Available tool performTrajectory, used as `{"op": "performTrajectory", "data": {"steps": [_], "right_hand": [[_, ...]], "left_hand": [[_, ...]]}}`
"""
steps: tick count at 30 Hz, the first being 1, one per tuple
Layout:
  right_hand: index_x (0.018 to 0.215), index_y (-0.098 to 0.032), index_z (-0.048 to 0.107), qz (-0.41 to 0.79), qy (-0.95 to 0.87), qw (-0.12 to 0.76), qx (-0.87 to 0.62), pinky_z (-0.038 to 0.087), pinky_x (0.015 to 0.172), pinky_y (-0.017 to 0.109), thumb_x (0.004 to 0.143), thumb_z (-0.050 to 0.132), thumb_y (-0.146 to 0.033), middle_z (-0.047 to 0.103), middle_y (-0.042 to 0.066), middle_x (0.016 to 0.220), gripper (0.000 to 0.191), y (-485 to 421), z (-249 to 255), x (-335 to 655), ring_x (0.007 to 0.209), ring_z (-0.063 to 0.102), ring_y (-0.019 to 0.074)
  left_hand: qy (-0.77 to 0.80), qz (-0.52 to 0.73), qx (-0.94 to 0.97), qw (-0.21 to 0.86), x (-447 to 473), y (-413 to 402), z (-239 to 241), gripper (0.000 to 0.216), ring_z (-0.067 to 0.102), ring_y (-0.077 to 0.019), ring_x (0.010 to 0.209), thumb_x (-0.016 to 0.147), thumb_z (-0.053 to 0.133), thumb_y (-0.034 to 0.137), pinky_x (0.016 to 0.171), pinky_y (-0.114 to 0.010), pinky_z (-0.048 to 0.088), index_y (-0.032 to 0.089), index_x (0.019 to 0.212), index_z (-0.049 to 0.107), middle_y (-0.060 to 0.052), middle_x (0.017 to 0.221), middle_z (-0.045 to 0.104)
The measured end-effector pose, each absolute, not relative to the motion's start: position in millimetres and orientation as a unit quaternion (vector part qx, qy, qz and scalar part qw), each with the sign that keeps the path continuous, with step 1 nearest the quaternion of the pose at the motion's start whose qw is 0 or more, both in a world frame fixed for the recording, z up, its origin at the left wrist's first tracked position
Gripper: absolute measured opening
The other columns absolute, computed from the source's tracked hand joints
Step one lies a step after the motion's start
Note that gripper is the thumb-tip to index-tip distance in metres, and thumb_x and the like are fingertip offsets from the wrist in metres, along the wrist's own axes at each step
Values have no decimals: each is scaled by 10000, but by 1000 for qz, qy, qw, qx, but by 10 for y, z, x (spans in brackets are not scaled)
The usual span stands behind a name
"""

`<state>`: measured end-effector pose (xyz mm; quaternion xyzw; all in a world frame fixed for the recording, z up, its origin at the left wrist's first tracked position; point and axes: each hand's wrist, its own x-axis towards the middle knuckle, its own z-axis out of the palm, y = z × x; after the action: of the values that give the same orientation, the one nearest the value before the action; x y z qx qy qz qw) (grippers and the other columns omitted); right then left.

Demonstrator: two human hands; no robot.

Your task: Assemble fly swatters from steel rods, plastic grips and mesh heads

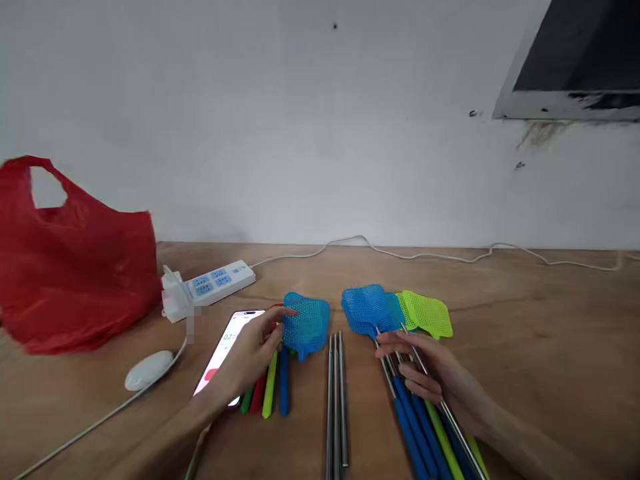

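Note:
My left hand [260, 343] pinches the left edge of a blue mesh fly swatter head [307, 323], with the index finger over the mesh; the head has a short stub and no rod on it. Beneath that hand lie handle grips in green, red, yellow-green [270, 387] and blue. My right hand [425, 363] is closed around a thin metal rod [457, 427] that slants down to the right. Under it lie several fly swatters with blue grips [413, 427] and yellow-green ones, their blue heads [367, 310] and yellow-green heads [427, 313] fanned out beyond the fingers.
Between my hands lie several bare metal rods [336, 407]. At left are a lit phone [227, 347], a white power strip [215, 283], a white mouse-shaped object [149, 371] and a red plastic bag [75, 267]. A white cable [425, 255] runs along the wall.

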<state>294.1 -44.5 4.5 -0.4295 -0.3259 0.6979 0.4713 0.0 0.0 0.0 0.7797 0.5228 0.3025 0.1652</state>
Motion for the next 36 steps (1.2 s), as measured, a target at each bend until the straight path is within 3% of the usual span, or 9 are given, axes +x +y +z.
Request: {"op": "performTrajectory", "data": {"steps": [4, 8, 13, 15, 20, 23, 30, 36], "right_hand": [[693, -138, 722, 690, -327, 500, -408, 138, 308, 158, 699, 807, -499, 628, -10, 568, 370, -464, -25, 2920, 295, 177, -31], [656, -142, 700, 686, -319, 507, -413, 136, 322, 159, 699, 807, -483, 575, -29, 520, 361, -482, -16, 2911, 301, 171, -30], [623, -138, 684, 687, -313, 507, -417, 134, 330, 164, 678, 820, -485, 517, -48, 501, 377, -494, 5, 2903, 307, 167, -31], [617, -139, 680, 690, -309, 504, -417, 130, 329, 165, 679, 816, -501, 502, -51, 490, 392, -493, 4, 2902, 309, 164, -28], [611, -137, 675, 705, -295, 497, -411, 130, 324, 158, 666, 829, -498, 439, -71, 458, 396, -486, 2, 2897, 319, 145, -22], [617, -136, 676, 718, -286, 495, -397, 136, 317, 152, 672, 829, -495, 420, -77, 454, 394, -478, -3, 2897, 323, 137, -20], [617, -139, 651, 732, -272, 493, -383, 157, 304, 135, 662, 844, -502, 430, -77, 449, 414, -462, -21, 2894, 322, 151, -18], [626, -162, 606, 703, -285, 501, -416, 229, 297, 149, 644, 830, -568, 471, -69, 439, 464, -486, -33, 2859, 291, 243, 4]], "left_hand": [[531, 299, 784, 122, 4, 3, -55, 328, 675, -239, 776, 945, 358, 307, 686, -368, 560, 188, 1110, 615, -70, 931, 685], [544, 291, 784, 65, 29, -54, -48, 347, 649, -339, 940, 934, 422, 347, 775, -492, 528, 176, 1161, 623, -147, 1171, 612], [443, 225, 867, 41, 58, -143, 20, 313, 598, -314, 1165, 989, 467, 373, 995, -483, 474, 219, 1218, 616, -94, 1270, 632], [421, 190, 886, 39, 53, -166, 22, 403, 566, -334, 1236, 968, 534, 436, 1047, -520, 445, 212, 1300, 578, -105, 1348, 614], [418, 140, 896, 47, 19, -177, -44, 588, 535, -365, 1291, 892, 644, 417, 1059, -563, 446, 192, 1415, 501, -135, 1437, 561], [426, 137, 893, 46, 0, -155, -83, 539, 551, -344, 1286, 913, 619, 346, 1065, -541, 456, 184, 1414, 506, -130, 1426, 576], [437, 184, 880, 26, 43, -83, -116, 419, 605, -311, 1239, 1011, 496, 453, 1042, -487, 495, 200, 1330, 594, -97, 1364, 640], [460, 208, 863, 20, 146, -41, -219, 402, 610, -307, 1235, 1015, 491, 439, 1032, -475, 507, 208, 1328, 593, -106, 1357, 642]]}}
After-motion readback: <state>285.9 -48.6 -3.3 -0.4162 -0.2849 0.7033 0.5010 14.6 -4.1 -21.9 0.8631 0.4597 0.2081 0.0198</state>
